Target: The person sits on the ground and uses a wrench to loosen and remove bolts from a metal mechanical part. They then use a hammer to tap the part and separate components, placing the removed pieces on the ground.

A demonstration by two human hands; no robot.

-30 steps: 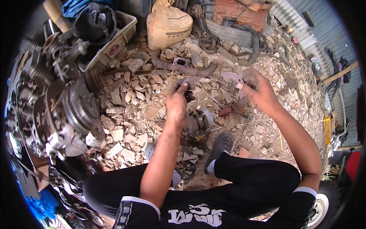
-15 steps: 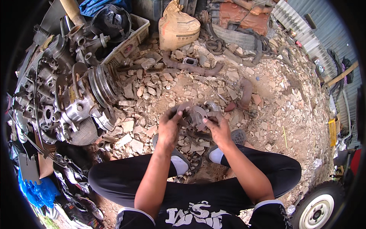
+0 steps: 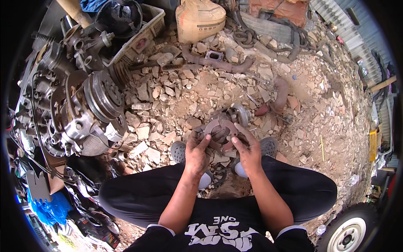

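Note:
Between my hands are flat, rusty curved metal plates [image 3: 213, 127] that together form a ring shape; whether they are one piece or two I cannot make out. My left hand [image 3: 196, 150] is closed on the left side, thumb on top. My right hand [image 3: 248, 150] pinches the right side with its thumb, the fingers stretched along the outer edge. Just beyond and partly under the plates, a round metal housing [image 3: 242, 115] with a silvery curved rim lies on the rubble. My hands and the plates hide part of it.
A large engine block [image 3: 79, 122] with pulleys stands at the left, near a plastic crate [image 3: 142, 38]. Rusty pipes [image 3: 222, 65] and a paper sack [image 3: 200, 21] lie farther back. Broken stones [image 3: 142, 132] cover the ground. A wheel [image 3: 348, 235] is at the lower right.
The plates have turned from tilted and apart-looking to a flatter ring facing up. Both hands have shifted slightly nearer to me, and the view has moved a little.

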